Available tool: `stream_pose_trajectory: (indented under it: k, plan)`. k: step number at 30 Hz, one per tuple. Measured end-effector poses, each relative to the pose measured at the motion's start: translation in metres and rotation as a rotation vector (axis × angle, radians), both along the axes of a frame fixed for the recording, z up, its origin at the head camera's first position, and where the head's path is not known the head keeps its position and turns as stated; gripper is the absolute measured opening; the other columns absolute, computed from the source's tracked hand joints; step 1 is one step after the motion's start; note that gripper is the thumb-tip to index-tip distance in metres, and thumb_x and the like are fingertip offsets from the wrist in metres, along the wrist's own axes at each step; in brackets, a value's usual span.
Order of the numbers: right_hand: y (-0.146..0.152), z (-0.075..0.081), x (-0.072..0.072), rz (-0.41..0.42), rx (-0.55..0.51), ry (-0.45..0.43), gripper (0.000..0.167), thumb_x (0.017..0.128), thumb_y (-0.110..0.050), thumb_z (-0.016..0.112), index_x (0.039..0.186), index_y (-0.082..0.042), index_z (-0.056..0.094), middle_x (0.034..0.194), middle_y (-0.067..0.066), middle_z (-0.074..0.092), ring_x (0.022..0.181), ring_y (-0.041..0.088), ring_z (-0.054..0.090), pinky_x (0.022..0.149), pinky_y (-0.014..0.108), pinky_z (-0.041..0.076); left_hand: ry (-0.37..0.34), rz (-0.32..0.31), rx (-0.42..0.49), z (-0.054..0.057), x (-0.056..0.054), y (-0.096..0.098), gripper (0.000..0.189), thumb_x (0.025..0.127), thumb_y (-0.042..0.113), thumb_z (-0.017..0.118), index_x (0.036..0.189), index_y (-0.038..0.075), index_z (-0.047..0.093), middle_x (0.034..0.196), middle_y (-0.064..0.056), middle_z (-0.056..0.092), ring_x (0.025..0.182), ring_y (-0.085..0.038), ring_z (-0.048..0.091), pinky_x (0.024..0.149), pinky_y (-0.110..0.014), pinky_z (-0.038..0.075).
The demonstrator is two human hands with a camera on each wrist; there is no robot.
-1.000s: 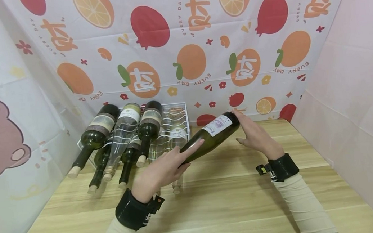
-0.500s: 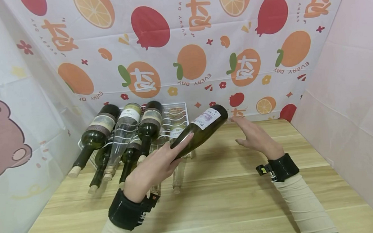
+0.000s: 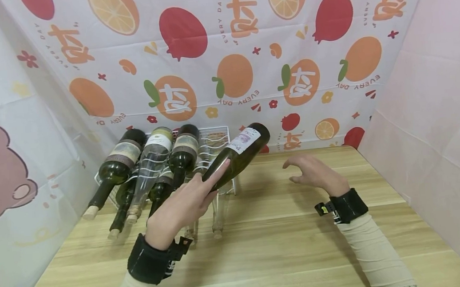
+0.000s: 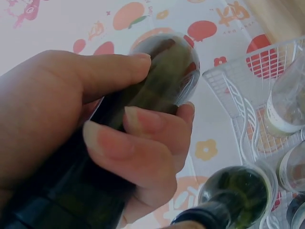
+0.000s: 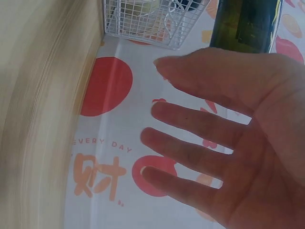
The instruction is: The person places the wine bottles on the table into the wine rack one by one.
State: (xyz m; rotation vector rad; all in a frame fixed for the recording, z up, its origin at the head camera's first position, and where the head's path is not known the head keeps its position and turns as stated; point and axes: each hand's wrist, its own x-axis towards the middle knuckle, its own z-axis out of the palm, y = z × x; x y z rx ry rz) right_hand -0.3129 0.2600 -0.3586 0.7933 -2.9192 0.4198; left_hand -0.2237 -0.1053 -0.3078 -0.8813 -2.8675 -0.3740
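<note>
My left hand [image 3: 180, 207] grips a green wine bottle [image 3: 236, 156] around its neck and shoulder, its thumb and fingers curled in the left wrist view. The bottle slants, base up and to the right, with its white label facing up. It is held above the right part of a white wire rack [image 5: 143, 33]. To the right of the bottle, my right hand [image 3: 314, 173] is apart from it and holds nothing. Its fingers are spread and relaxed in the right wrist view. The bottle's neck is hidden behind my left hand in the head view.
Corked bottles lie in the rack in two layers. On top are a dark one [image 3: 115, 169] at left, a clear one [image 3: 156, 151] and another dark one [image 3: 184, 153]. A clear bottle [image 3: 217, 215] lies lower right. A fruit-print curtain [image 3: 233, 76] hangs behind the wooden table [image 3: 293, 246].
The bottle has moved left and up with my left hand, toward the rack. My right hand, earlier at the bottle's base, has come away from it, and its fingers have bent a little.
</note>
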Motion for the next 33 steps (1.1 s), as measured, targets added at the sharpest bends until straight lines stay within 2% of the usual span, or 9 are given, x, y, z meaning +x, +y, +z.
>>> stream_pose_trajectory:
  k: [4,7,10,12,21,29,33]
  plan:
    - [-0.002,0.002,0.002,0.012,0.005,-0.068,0.040,0.088,-0.010,0.081,0.126,-0.004,0.071,0.129,0.014,0.072,0.126,0.034,0.064,0.108,0.053,0.050,0.007,0.022,0.004,0.004,0.000,-0.005,0.077,0.106,0.014,0.057,0.166,0.037,0.015,0.093,-0.018,0.057,0.056,-0.018,0.046,0.051,-0.029,0.038]
    - [-0.004,0.002,0.003,0.030,0.010,-0.110,0.040,0.089,-0.009,0.079,0.127,-0.003,0.070,0.129,0.015,0.071,0.125,0.035,0.064,0.108,0.054,0.050,0.016,0.039,0.009,0.004,-0.001,-0.007,0.075,0.106,0.014,0.056,0.165,0.038,0.016,0.111,-0.034,0.060,0.050,-0.017,0.045,0.048,-0.029,0.037]
    - [-0.004,0.000,0.002,0.040,0.014,-0.130,0.039,0.089,-0.009,0.079,0.127,-0.004,0.070,0.129,0.015,0.072,0.124,0.035,0.064,0.107,0.054,0.050,0.020,0.052,0.010,0.004,-0.001,-0.008,0.075,0.106,0.013,0.055,0.165,0.039,0.017,0.131,-0.048,0.050,0.044,-0.015,0.041,0.044,-0.027,0.034]
    - [-0.004,-0.001,0.002,0.042,0.018,-0.132,0.039,0.089,-0.010,0.079,0.126,-0.004,0.070,0.128,0.015,0.072,0.123,0.036,0.064,0.107,0.054,0.050,0.017,0.067,0.008,0.003,0.000,-0.007,0.075,0.106,0.012,0.055,0.165,0.039,0.017,0.136,-0.051,0.045,0.042,-0.014,0.040,0.041,-0.025,0.033]
    - [-0.006,-0.004,0.000,0.062,0.012,-0.135,0.037,0.089,-0.010,0.078,0.124,-0.004,0.071,0.126,0.015,0.073,0.118,0.037,0.066,0.102,0.053,0.053,0.026,0.144,0.012,0.001,0.004,0.003,0.074,0.104,0.007,0.056,0.165,0.031,0.023,0.125,-0.044,0.051,0.042,-0.018,0.042,0.040,-0.025,0.031]
    - [-0.006,-0.005,0.001,0.067,0.003,-0.157,0.035,0.090,-0.010,0.077,0.124,-0.004,0.071,0.128,0.015,0.072,0.119,0.037,0.066,0.102,0.053,0.053,-0.044,0.264,0.087,-0.007,-0.002,0.013,0.076,0.104,0.010,0.056,0.166,0.032,0.018,0.116,-0.039,0.053,0.046,-0.022,0.046,0.044,-0.031,0.034]
    - [-0.006,-0.006,0.000,0.067,0.005,-0.156,0.035,0.090,-0.010,0.076,0.124,-0.004,0.071,0.128,0.016,0.072,0.120,0.037,0.066,0.103,0.053,0.053,-0.041,0.307,0.107,-0.010,-0.004,0.018,0.073,0.105,0.012,0.054,0.166,0.031,0.018,0.109,-0.038,0.054,0.050,-0.025,0.050,0.045,-0.035,0.037]
